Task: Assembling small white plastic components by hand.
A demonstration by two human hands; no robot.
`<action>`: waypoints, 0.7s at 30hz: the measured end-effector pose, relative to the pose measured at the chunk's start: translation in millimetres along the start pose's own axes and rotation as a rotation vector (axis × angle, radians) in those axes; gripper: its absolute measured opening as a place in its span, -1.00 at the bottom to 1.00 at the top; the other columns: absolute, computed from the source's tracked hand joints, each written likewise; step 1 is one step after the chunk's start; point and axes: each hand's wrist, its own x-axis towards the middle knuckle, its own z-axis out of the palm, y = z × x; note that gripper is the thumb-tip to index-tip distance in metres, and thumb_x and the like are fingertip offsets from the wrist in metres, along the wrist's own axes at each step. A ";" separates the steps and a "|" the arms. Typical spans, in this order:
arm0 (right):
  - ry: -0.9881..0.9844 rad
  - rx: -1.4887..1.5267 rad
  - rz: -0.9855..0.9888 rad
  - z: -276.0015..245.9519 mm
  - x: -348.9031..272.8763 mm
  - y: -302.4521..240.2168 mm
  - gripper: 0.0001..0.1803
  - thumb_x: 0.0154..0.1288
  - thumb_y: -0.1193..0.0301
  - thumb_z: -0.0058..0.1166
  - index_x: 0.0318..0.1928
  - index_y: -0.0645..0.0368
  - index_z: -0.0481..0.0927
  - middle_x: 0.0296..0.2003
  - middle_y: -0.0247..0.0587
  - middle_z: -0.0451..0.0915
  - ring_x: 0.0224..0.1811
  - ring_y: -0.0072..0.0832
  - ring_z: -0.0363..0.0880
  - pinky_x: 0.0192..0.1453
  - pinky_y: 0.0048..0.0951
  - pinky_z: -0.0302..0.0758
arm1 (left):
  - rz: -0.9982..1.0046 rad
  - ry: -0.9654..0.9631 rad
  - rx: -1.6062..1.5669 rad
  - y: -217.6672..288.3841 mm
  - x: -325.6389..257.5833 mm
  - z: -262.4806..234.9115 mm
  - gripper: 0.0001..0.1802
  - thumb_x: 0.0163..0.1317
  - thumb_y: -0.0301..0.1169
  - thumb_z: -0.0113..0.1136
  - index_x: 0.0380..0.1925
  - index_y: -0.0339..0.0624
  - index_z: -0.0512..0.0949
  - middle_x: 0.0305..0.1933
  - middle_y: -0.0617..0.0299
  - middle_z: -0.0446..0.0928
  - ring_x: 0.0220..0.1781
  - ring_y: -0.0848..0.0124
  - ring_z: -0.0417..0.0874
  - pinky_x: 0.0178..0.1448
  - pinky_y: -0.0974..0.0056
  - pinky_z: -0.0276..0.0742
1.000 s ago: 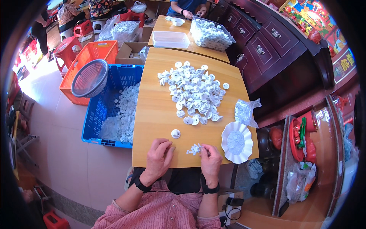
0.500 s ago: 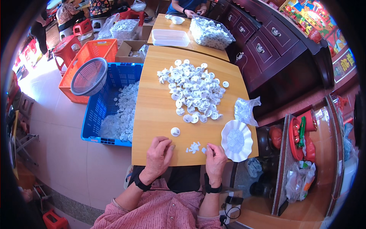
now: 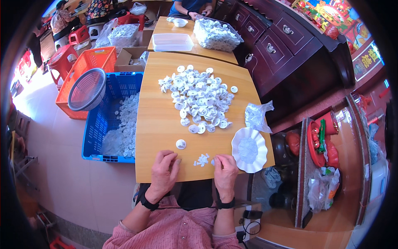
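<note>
A small cluster of tiny white pieces [image 3: 202, 159] is seen on the near edge of the wooden table [image 3: 159, 124], between the two hands. The right hand [image 3: 225, 169] is laid just beside the cluster on its right, fingers curled down with the tips at the nearest pieces; whether anything is pinched there cannot be told. The left hand [image 3: 163, 171] is rested palm down on the table to the left, fingers loosely spread, with nothing gripped. A single round white cap [image 3: 180, 144] is set apart just beyond the left hand.

To the right of the cluster a white scalloped dish [image 3: 249, 150] is placed at the table edge, with a thin layer of small white bits in it, and a crumpled clear plastic bag [image 3: 256, 116] lies just beyond it. Farther off, a large heap of white caps [image 3: 197, 98] is spread over the far half of the table.

On the floor to the left, a blue crate [image 3: 108, 120] partly filled with white caps is seen, with a round mesh basket [image 3: 87, 89] resting across it and an orange crate [image 3: 86, 70] beyond.

Judged from this, the work is well short of finished: some caps are already in the crate, yet the big heap on the table remains to be handled
</note>
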 end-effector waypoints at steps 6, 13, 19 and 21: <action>0.036 0.065 0.031 -3.9 5.5 -3.7 -0.88 0.20 0.56 0.20 -0.23 0.27 0.67 -0.26 -0.08 0.65 -0.15 -0.16 0.62 -0.05 -0.25 0.54 | 0.003 -0.001 0.017 1.5 1.6 -0.6 -0.82 0.18 -0.62 0.28 -0.20 -0.39 0.56 -0.14 0.02 0.52 -0.31 0.27 0.64 -0.26 0.29 0.61; 0.239 -0.246 0.064 -33.3 36.4 41.5 -0.84 0.21 0.54 0.18 -0.19 0.32 0.66 -0.26 -0.02 0.63 -0.16 -0.08 0.60 -0.02 -0.14 0.52 | 0.019 0.004 0.029 3.8 2.6 -1.1 -0.82 0.16 -0.63 0.29 -0.21 -0.39 0.56 -0.15 0.02 0.52 -0.32 0.26 0.63 -0.27 0.29 0.61; 0.076 -0.503 0.142 -41.5 48.2 55.3 -0.65 0.22 0.46 0.21 0.02 0.26 0.62 0.00 -0.03 0.55 0.06 -0.08 0.45 0.18 -0.15 0.40 | 0.014 0.010 0.056 -0.6 0.3 -0.4 -0.81 0.15 -0.62 0.30 -0.22 -0.37 0.57 -0.16 0.01 0.52 -0.31 0.22 0.63 -0.29 0.26 0.59; 0.038 -0.487 0.157 -41.6 49.6 59.7 -0.62 0.21 0.44 0.23 0.05 0.25 0.61 0.03 -0.04 0.54 0.08 -0.08 0.43 0.21 -0.16 0.38 | 0.025 0.020 0.062 -1.1 -0.3 0.3 -0.81 0.14 -0.62 0.30 -0.22 -0.36 0.57 -0.16 0.00 0.52 -0.30 0.20 0.63 -0.30 0.25 0.59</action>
